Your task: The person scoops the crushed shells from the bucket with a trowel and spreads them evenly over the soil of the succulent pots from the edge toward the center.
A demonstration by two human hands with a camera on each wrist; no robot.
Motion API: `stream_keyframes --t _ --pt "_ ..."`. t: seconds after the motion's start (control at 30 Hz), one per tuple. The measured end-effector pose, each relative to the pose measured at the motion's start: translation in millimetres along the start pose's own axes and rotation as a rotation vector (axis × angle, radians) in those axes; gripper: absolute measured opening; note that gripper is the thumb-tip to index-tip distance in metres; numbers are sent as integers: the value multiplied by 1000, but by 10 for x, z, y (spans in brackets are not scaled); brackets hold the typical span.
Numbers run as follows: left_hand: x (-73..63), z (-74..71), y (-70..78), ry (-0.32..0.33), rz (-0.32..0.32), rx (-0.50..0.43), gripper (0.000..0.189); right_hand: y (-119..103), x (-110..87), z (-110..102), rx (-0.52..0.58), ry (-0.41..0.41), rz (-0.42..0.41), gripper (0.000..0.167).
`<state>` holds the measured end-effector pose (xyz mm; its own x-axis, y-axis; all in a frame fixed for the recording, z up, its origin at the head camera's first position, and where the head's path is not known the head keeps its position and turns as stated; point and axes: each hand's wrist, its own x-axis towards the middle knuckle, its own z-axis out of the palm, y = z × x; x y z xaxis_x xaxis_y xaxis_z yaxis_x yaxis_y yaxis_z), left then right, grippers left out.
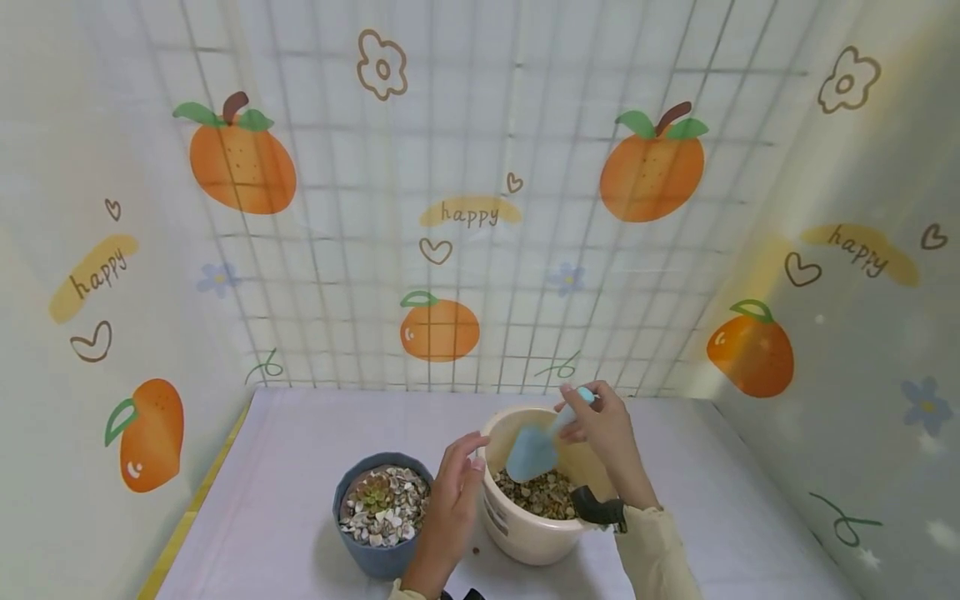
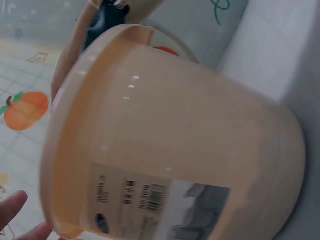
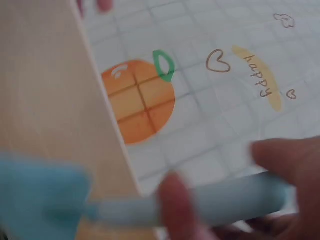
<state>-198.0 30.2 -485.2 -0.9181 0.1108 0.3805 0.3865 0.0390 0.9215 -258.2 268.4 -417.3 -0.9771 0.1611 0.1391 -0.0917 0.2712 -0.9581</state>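
Note:
A light blue hand trowel (image 1: 532, 454) is gripped by its handle in my right hand (image 1: 611, 429), its blade tilted down inside the cream bucket (image 1: 536, 542). Pebbly, brown-grey grit (image 1: 543, 496) covers the bucket's bottom. My left hand (image 1: 450, 500) is at the bucket's left rim, fingers extended and fingertips right at the edge. The right wrist view shows the trowel handle (image 3: 230, 200) between thumb and fingers, blurred. Printed on the bucket wall (image 2: 175, 115) in the left wrist view is a label with a barcode.
Left of the bucket stands a blue-grey pot (image 1: 375, 558) holding a small succulent (image 1: 375, 493) among pale shell-like chips. A small brown crumb (image 1: 476, 550) lies on the white tabletop (image 1: 285, 467) between the two. Behind the table hangs a printed curtain (image 1: 480, 267) over a wire grid.

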Motion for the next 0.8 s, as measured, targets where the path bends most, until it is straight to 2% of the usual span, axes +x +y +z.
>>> stream_keyframes --t 0.17,0.27,0.37,0.47,0.63,0.8 --pt "-32 96 -98 -53 -62 16 37 71 -30 71 -105 -187 23 37" --pt "-66 141 -157 -82 -114 35 39 81 -68 90 -141 -225 28 34" --pt "-78 176 -200 -90 -139 29 41 61 -94 85 -161 -188 38 35" --pt "-65 184 -222 -77 -130 0 42 43 -77 99 -176 -154 24 40" --pt "-64 185 -208 -77 -144 -53 43 34 -60 97 -103 -31 -14 44" --pt "-60 149 -206 -66 -147 -65 43 24 -30 116 -35 46 -65 37"
